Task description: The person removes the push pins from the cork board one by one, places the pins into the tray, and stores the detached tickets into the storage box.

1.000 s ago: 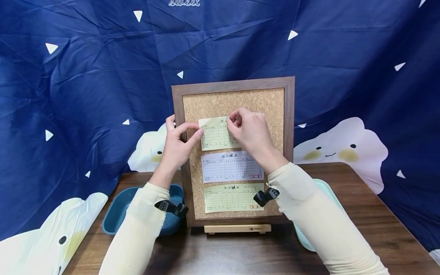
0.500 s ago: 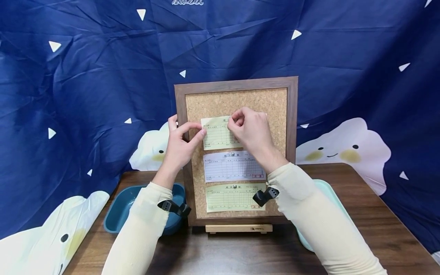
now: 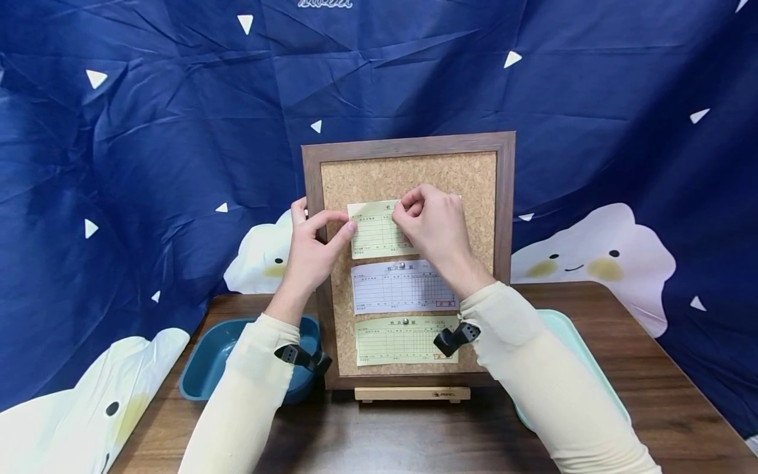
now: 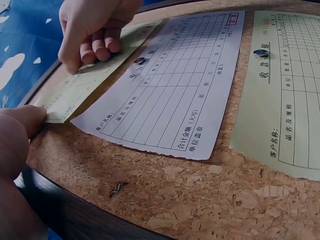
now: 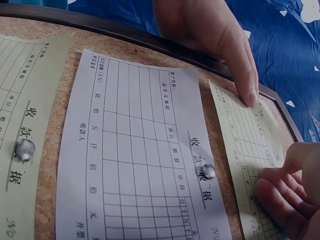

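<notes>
A cork board (image 3: 408,174) in a brown frame stands upright, bearing three receipt slips. At the left edge of the top yellow-green slip (image 3: 373,230), my left hand (image 3: 310,253) pinches the paper between thumb and index fingertip. Its other fingers reach behind the frame. My right hand (image 3: 435,227) lies over the slip's right half, fingers curled and thumb and index pinched together at its top middle. Whatever those fingertips hold is hidden. Below are a white slip (image 5: 135,150) with a round silver pushpin (image 5: 208,171) and another yellow-green slip (image 3: 405,342) with a like pushpin (image 5: 25,150).
A wooden easel ledge (image 3: 412,394) supports the board on the dark wooden table (image 3: 379,441). To the left is a blue basin (image 3: 204,362), partly behind my left arm. A mint-green tray (image 3: 568,329) lies right, partly under my right arm. A blue curtain (image 3: 177,99) hangs behind.
The head view has shifted slightly, so the board and hands appear a little further right. Both hands keep their places on the top slip.
</notes>
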`<control>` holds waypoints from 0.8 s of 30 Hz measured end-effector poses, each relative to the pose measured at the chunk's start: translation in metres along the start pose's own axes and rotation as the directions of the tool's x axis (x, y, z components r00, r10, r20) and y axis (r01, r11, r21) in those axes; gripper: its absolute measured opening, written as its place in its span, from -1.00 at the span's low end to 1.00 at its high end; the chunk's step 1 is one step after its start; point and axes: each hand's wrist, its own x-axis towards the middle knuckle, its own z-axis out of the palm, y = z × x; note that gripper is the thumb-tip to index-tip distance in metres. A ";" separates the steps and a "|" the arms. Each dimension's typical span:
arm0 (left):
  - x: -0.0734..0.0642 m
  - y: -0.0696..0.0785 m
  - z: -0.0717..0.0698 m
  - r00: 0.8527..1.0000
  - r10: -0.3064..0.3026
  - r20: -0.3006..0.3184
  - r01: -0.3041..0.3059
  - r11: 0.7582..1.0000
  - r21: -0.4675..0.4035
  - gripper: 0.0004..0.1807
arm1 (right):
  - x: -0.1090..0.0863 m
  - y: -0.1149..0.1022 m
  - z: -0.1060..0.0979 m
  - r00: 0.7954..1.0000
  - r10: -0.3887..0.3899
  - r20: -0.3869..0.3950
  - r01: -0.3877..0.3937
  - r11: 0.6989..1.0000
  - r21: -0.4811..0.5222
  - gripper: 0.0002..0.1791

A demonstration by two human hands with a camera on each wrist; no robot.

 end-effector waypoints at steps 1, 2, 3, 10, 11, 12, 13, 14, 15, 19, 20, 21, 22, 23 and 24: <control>0.000 0.000 0.000 1.000 -0.002 -0.002 0.002 1.000 0.001 -0.79 | 0.000 0.000 0.000 1.000 0.002 0.001 -0.002 1.000 0.000 -0.85; 0.000 0.000 0.000 1.000 -0.004 -0.003 0.004 1.000 0.003 -0.79 | 0.000 0.000 0.000 1.000 0.003 0.003 -0.003 1.000 0.002 -0.85; 0.000 0.000 0.000 1.000 -0.006 -0.004 0.006 1.000 0.004 -0.78 | 0.000 0.000 0.000 1.000 0.005 0.005 -0.005 1.000 0.005 -0.85; 0.000 0.000 0.001 1.000 -0.014 -0.004 0.014 1.000 0.007 -0.77 | -0.001 0.000 -0.002 1.000 0.005 0.009 -0.006 1.000 0.016 -0.86; 0.000 0.000 0.001 1.000 -0.014 -0.004 0.014 1.000 0.006 -0.77 | -0.001 0.000 -0.002 1.000 0.006 0.009 -0.006 1.000 0.017 -0.86; 0.000 0.000 0.001 1.000 -0.014 -0.004 0.014 1.000 0.006 -0.77 | -0.001 0.000 -0.002 1.000 0.005 0.010 -0.005 1.000 0.017 -0.86; 0.000 0.001 0.001 1.000 -0.014 -0.003 0.014 1.000 0.005 -0.77 | -0.001 0.000 -0.002 1.000 0.005 0.011 -0.005 1.000 0.019 -0.86; 0.000 0.000 0.001 1.000 -0.014 -0.003 0.014 1.000 0.003 -0.77 | 0.000 0.000 -0.002 1.000 0.005 0.013 -0.005 1.000 0.020 -0.86; 0.000 0.000 0.001 1.000 -0.014 -0.003 0.014 1.000 0.003 -0.77 | -0.001 0.000 -0.002 1.000 0.005 0.015 -0.005 1.000 0.022 -0.86; 0.000 0.000 0.001 1.000 -0.015 -0.004 0.015 1.000 0.001 -0.77 | 0.000 0.001 -0.002 1.000 0.007 0.024 -0.008 1.000 0.028 -0.87; 0.000 0.000 0.001 1.000 -0.014 -0.004 0.014 1.000 0.000 -0.77 | 0.000 0.001 -0.001 1.000 0.009 0.025 -0.010 1.000 0.028 -0.87; 0.000 -0.001 0.001 1.000 -0.012 -0.005 0.012 1.000 0.000 -0.77 | 0.000 0.001 -0.002 1.000 0.010 0.025 -0.011 1.000 0.028 -0.87; 0.000 -0.001 0.001 1.000 -0.011 -0.006 0.011 1.000 0.000 -0.77 | 0.000 0.001 -0.001 1.000 0.012 0.025 -0.012 1.000 0.026 -0.87; 0.000 -0.001 0.001 1.000 -0.009 -0.007 0.009 1.000 -0.001 -0.78 | 0.000 0.002 -0.001 1.000 0.012 0.025 -0.013 1.000 0.026 -0.87; 0.000 -0.001 0.001 1.000 -0.006 -0.008 0.006 1.000 -0.001 -0.78 | 0.000 0.001 -0.002 1.000 0.013 0.025 -0.014 1.000 0.026 -0.87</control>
